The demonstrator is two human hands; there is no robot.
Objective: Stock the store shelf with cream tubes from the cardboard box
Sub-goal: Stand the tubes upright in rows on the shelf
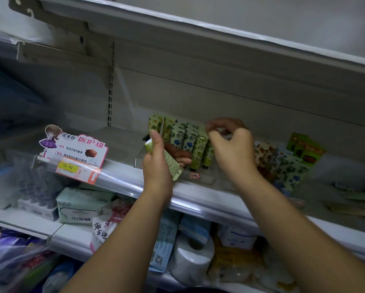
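Note:
My left hand grips a pale green cream tube held slanted, its cap up by my thumb and its crimped end low right. Behind it, several flower-printed cream tubes stand upright in a row on the shelf. My right hand reaches over the right end of that row with its fingers curled; whether they pinch a tube I cannot tell. More printed tubes lean together further right. The cardboard box is out of view.
A pink promotional card and a yellow 10.90 price tag sit on the shelf's front rail at left. An upper shelf overhangs. Below lie tissue packs and a toilet roll.

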